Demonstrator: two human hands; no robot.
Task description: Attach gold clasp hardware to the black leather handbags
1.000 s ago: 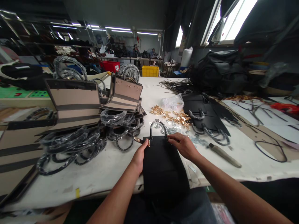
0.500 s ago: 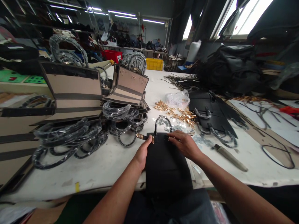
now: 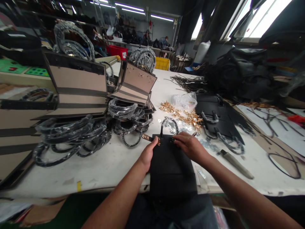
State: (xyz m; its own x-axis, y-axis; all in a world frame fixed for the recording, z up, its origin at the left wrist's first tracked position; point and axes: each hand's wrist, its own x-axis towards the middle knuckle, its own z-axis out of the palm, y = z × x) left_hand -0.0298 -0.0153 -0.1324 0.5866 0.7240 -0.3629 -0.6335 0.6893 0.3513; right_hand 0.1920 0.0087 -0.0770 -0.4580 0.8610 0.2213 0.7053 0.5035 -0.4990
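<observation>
A black bag panel (image 3: 172, 165) hangs over the table's front edge, its wrapped handle (image 3: 169, 121) standing at the top. My left hand (image 3: 148, 154) grips the panel's upper left edge, thumb on top beside a gold fitting (image 3: 158, 141). A strap with a gold end (image 3: 146, 137) sticks out to the left of that hand. At the upper right corner, my right hand (image 3: 189, 145) has its fingers bent together on a small gold fitting (image 3: 173, 139). The undersides of both hands are hidden.
Gold fittings (image 3: 193, 119) lie in a pile beyond the panel, near a clear plastic bag (image 3: 184, 101). Bag panels (image 3: 82, 76) with wrapped handles are stacked at left. A knife (image 3: 237, 163) and more black panels (image 3: 214, 111) lie at right. A person (image 3: 165, 41) is far back.
The view has shifted slightly, so most things appear a little further right. Both hands keep nearly the same places on the panel, and the right fingers have moved slightly.
</observation>
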